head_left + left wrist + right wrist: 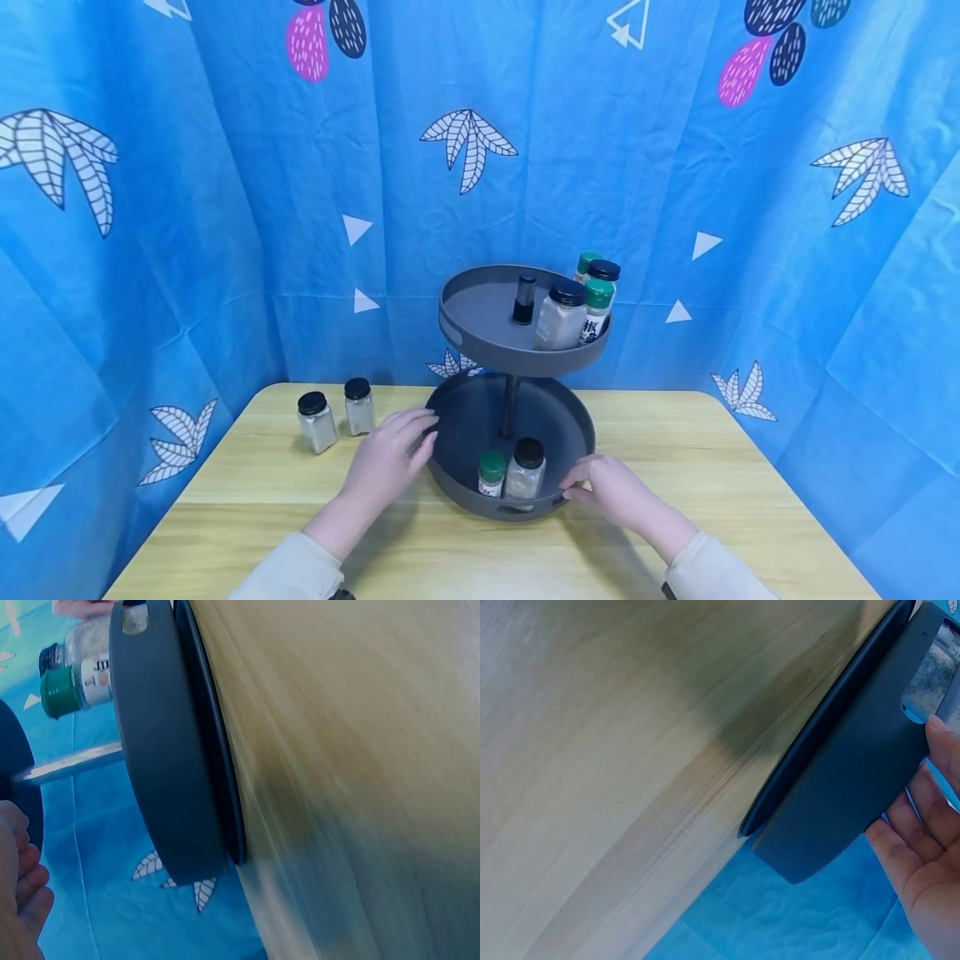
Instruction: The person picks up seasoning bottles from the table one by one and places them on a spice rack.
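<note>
A dark grey two-tier round rack (470,433) stands on the table. My right hand (617,493) pinches the lower tier's rim at the front right, thumb beside a handle slot in the right wrist view. Near the left side of that tier is my left hand (384,460), its fingers loosely bent and holding nothing; the left wrist view shows these fingers (30,877) apart from the rim. Inside the lower tier stand a green-capped jar (492,472) and a black-capped jar (526,471), close together at the front.
On the upper tier (480,312), several capped jars (561,321) crowd the right side, near a short dark post (524,298). Two black-capped jars (317,427) stand on the table (247,500) at the left. A blue patterned curtain (570,167) surrounds the table.
</note>
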